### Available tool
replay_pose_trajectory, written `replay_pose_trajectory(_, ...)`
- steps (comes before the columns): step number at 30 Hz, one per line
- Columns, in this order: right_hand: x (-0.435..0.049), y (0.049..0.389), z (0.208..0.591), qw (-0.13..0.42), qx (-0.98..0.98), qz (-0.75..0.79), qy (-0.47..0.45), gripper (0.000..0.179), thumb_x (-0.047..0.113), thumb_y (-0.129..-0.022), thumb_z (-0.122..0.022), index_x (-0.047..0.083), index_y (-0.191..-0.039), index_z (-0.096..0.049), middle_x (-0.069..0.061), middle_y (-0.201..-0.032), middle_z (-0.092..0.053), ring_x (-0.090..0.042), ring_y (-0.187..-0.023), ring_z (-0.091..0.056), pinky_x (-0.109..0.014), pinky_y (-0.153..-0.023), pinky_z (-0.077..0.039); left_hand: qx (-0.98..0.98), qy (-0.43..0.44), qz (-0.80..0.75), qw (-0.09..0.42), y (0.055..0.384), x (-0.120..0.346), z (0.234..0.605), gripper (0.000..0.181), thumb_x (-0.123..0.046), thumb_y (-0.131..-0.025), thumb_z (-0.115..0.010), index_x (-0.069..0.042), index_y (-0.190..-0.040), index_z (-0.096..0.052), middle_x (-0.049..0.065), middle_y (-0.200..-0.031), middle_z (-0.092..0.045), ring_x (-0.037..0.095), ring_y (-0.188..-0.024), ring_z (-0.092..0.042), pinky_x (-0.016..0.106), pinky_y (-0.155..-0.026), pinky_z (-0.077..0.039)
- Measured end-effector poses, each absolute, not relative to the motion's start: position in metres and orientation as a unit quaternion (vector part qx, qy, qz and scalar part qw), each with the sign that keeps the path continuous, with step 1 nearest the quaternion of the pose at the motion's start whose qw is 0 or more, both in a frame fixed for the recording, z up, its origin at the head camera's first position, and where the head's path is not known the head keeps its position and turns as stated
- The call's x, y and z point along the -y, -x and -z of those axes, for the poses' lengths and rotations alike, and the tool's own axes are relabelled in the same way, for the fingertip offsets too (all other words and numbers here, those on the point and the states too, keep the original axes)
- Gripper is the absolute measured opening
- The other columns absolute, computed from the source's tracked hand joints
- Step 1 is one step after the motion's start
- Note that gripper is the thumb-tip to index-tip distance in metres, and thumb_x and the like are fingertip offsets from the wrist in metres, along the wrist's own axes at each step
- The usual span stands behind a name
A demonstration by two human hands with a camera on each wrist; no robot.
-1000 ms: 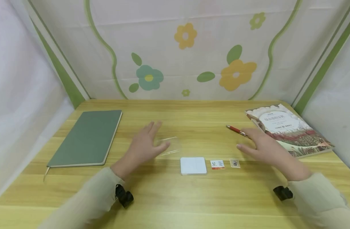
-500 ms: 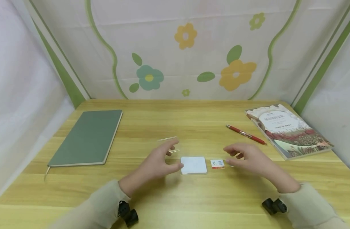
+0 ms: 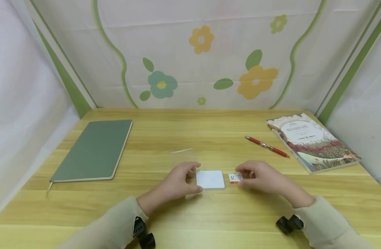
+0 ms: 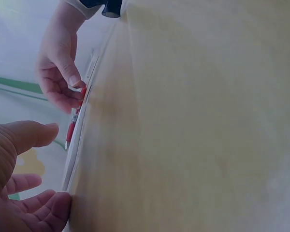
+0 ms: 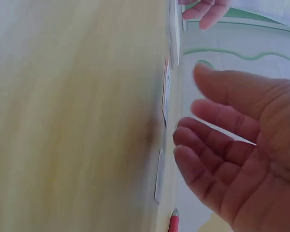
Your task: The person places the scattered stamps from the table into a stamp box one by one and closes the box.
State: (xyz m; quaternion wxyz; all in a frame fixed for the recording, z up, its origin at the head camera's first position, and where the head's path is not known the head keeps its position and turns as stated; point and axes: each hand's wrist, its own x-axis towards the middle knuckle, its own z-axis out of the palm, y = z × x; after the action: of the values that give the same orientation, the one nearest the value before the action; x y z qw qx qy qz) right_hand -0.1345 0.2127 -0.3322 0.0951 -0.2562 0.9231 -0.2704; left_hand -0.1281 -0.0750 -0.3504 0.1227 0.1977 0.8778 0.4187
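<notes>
A white card in a clear, rounded case (image 3: pixel 210 179) lies on the table between both hands. My left hand (image 3: pixel 181 180) is at its left side, fingers gently bent, the thumb by the lower left corner; in the left wrist view thumb and fingers stand well apart. Right of the case is a small white card with a red band (image 3: pixel 235 178). My right hand (image 3: pixel 260 174) hovers close over its right end, fingers loosely curved with nothing between them. The small square stamp-like piece (image 5: pixel 159 176) shows in the right wrist view; my right hand hides it from the head camera.
A clear plastic piece (image 3: pixel 182 151) lies behind my left hand. The red pen (image 3: pixel 266 146) and an illustrated book (image 3: pixel 313 138) are at the back right. A green notebook (image 3: pixel 94 150) lies at the left. White flowered cloth (image 3: pixel 184 62) encloses the table's back and sides.
Both hands have come inward and lower, from wide apart to either side of the cased card and small card. My right hand has left the pen and now covers the square piece.
</notes>
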Motion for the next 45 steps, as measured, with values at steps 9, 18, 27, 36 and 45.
replay_pose_trajectory(9, -0.207, 0.135, 0.336, 0.080, -0.931, 0.245, 0.259, 0.030, 0.022, -0.081, -0.071, 0.007, -0.106, -0.065, 0.004, -0.089, -0.058, -0.009, -0.077, -0.049, -0.024, -0.066, -0.043, -0.892, -0.211, -0.385, 0.103, 0.129, 0.069, 0.353, 0.064, -0.019, -0.069, -0.081, -0.002, -0.125, -0.053, 0.007, -0.105, -0.054, 0.019, -0.093, -0.050, 0.035, -0.081, -0.044)
replay_pose_trajectory(18, -0.201, 0.139, 0.339, 0.071, -0.943, 0.230, 0.231, 0.010, 0.012, -0.084, -0.067, 0.011, -0.094, -0.065, 0.003, -0.086, -0.057, -0.010, -0.076, -0.048, -0.028, -0.067, -0.044, -0.901, -0.214, -0.366, 0.094, 0.130, 0.068, 0.355, 0.059, -0.017, -0.070, -0.081, -0.001, -0.121, -0.055, 0.008, -0.107, -0.055, 0.019, -0.093, -0.052, 0.034, -0.080, -0.046)
replay_pose_trajectory(27, -0.198, 0.142, 0.343, 0.071, -0.940, 0.225, 0.246, 0.008, 0.010, -0.083, -0.067, 0.011, -0.091, -0.064, 0.004, -0.084, -0.056, -0.010, -0.075, -0.048, -0.027, -0.066, -0.044, -0.910, -0.212, -0.344, 0.097, 0.130, 0.070, 0.355, 0.057, -0.017, -0.070, -0.080, -0.002, -0.120, -0.056, 0.006, -0.102, -0.055, 0.019, -0.091, -0.052, 0.034, -0.078, -0.046)
replay_pose_trajectory(36, -0.198, 0.142, 0.343, 0.071, -0.944, 0.232, 0.226, 0.011, 0.008, -0.081, -0.069, 0.011, -0.088, -0.062, 0.002, -0.084, -0.054, -0.012, -0.075, -0.047, -0.027, -0.067, -0.043, -0.916, -0.218, -0.322, 0.104, 0.136, 0.070, 0.353, 0.053, -0.020, -0.072, -0.080, -0.002, -0.117, -0.058, 0.005, -0.102, -0.056, 0.018, -0.091, -0.053, 0.033, -0.079, -0.046)
replay_pose_trajectory(45, -0.199, 0.143, 0.346, 0.073, -0.945, 0.230, 0.221, 0.014, 0.009, -0.082, -0.069, 0.013, -0.090, -0.059, 0.002, -0.087, -0.053, -0.014, -0.079, -0.047, -0.030, -0.071, -0.044, -0.916, -0.217, -0.318, 0.116, 0.140, 0.069, 0.352, 0.054, -0.021, -0.070, -0.081, -0.002, -0.116, -0.058, 0.003, -0.098, -0.053, 0.017, -0.088, -0.049, 0.032, -0.077, -0.044)
